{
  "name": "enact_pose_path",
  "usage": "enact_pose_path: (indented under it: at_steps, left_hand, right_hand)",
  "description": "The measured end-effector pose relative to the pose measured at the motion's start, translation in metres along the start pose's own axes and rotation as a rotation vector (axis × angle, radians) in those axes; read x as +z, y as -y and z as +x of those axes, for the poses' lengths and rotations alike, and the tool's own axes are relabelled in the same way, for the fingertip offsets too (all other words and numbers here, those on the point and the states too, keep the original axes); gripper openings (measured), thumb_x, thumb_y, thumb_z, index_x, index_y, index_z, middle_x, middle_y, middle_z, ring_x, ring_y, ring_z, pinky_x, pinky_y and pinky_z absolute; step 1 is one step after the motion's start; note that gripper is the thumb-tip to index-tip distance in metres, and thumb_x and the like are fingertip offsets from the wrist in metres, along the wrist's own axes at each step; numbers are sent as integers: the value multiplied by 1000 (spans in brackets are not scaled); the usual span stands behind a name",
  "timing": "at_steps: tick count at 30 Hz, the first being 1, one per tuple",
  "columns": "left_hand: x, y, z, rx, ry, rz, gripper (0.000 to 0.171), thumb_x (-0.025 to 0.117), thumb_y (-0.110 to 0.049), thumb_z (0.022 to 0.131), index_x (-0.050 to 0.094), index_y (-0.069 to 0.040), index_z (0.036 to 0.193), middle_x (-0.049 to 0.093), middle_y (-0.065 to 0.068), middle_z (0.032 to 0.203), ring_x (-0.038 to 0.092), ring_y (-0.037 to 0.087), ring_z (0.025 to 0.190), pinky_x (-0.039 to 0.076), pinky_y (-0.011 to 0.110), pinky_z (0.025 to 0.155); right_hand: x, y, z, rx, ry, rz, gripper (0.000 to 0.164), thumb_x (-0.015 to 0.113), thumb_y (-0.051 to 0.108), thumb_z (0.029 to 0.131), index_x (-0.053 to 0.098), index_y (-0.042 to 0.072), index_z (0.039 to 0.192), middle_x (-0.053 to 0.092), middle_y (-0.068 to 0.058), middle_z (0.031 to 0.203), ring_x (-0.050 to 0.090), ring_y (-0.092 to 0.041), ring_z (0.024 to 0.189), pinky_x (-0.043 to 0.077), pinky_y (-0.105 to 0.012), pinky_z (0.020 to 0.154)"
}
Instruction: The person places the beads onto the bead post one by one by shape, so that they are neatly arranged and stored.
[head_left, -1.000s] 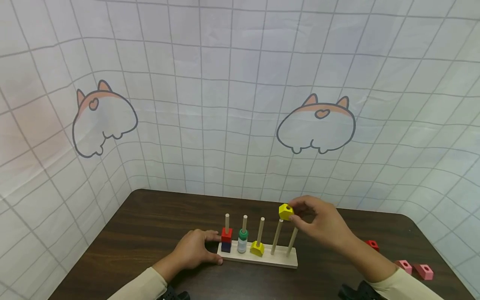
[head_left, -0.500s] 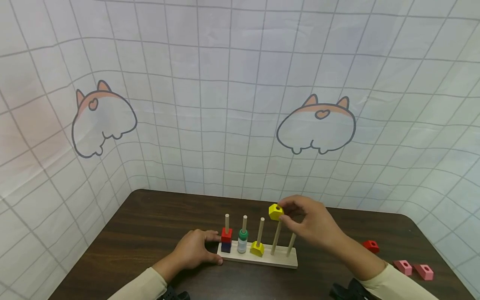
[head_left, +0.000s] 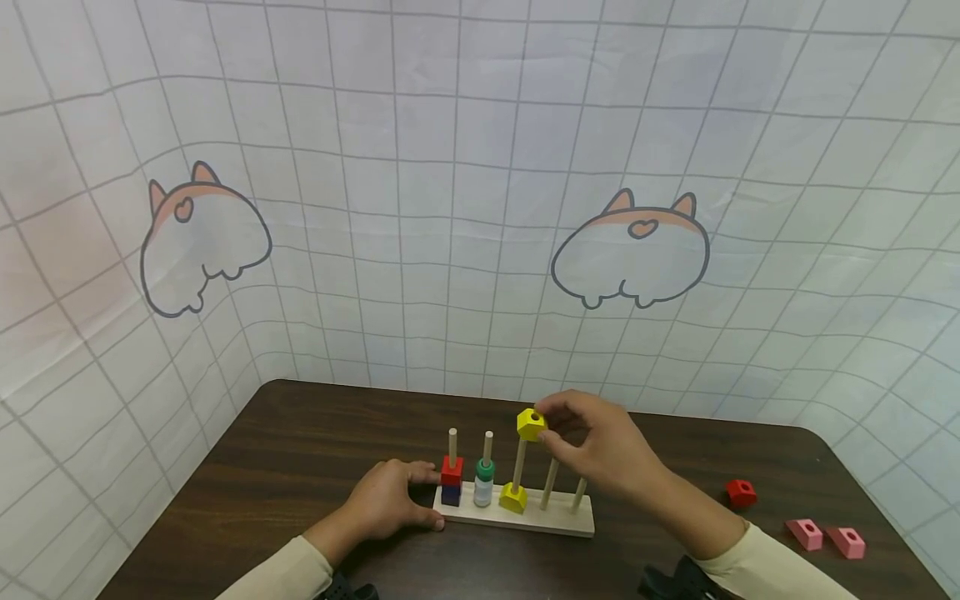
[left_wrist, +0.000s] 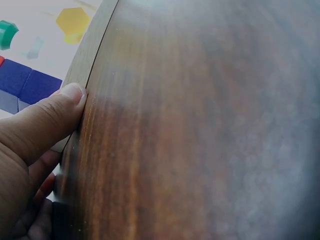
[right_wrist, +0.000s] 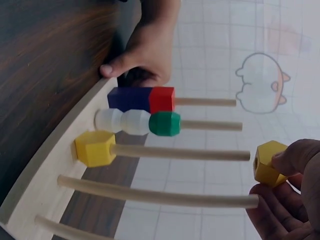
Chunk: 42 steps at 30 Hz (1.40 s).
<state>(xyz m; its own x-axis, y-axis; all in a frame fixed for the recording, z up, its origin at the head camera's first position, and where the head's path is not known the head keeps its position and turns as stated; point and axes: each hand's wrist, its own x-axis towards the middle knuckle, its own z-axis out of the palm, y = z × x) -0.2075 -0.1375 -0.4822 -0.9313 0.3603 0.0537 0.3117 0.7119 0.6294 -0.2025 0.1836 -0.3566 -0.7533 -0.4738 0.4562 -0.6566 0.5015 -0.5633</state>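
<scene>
My right hand (head_left: 603, 442) pinches a yellow faceted block (head_left: 531, 426) with a hole through it. The block is right at the tip of the third peg (head_left: 520, 465) of a wooden peg board (head_left: 558, 518); the right wrist view shows a narrow gap between hole and peg end (right_wrist: 245, 155). Lower on that peg sits another yellow block (head_left: 513, 498). The first peg bears a red block (head_left: 452, 470) over dark blue, the second a green bead (head_left: 485, 471) over white ones. My left hand (head_left: 386, 500) grips the board's left end, thumb (left_wrist: 55, 112) against its front edge.
Two bare pegs stand at the board's right. On the dark wooden table (head_left: 300, 433), to the right, lie a red block (head_left: 741, 492) and two pink blocks (head_left: 805, 534). A white gridded curtain (head_left: 420, 208) hangs behind the table.
My right hand has carried the yellow block leftward, from over the fourth peg to the top of the third. The left hand and the peg board stay in place.
</scene>
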Motion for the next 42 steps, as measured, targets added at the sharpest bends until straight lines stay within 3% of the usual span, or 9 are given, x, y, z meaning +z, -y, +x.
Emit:
enact_pose_path:
  at_steps: [12,20,26,32,42]
  left_hand:
    - [1,1,0,-2,0,1,59,95,-42,68,79,-18,119,66,12,134,59,41,126,47,60,101]
    - [1,3,1,-18,10,2,58,95,-44,69,79,-19,119,66,12,134,58,41,127,46,60,102]
    - [1,5,2,-16,8,-2,58,94,-44,69,79,-20,119,66,12,134,58,41,126,46,60,101]
    - [1,4,0,-13,7,-4,57,94,-44,69,79,-20,118,67,12,133,58,41,126,46,59,101]
    - [0,4,0,-7,4,-1,56,94,-43,69,79,-19,117,67,12,133,59,41,126,46,60,102]
  right_hand:
    - [13,6,-1,58,21,0,30,79,5,89,68,11,117,71,7,104,67,-7,88,58,-29,79]
    - [20,15,-5,60,1,-139,29,79,6,89,69,10,116,68,9,101,63,-5,87,57,-32,78]
    - [29,22,-7,161,-53,-158,30,81,6,88,70,11,116,65,12,97,59,-3,84,57,-31,77]
    - [41,18,-14,193,-114,-128,29,80,7,89,70,10,116,65,13,97,59,-3,83,55,-27,71]
    - [58,7,-25,127,-210,-80,31,80,-3,85,71,7,113,66,7,96,60,-7,80,51,-22,62]
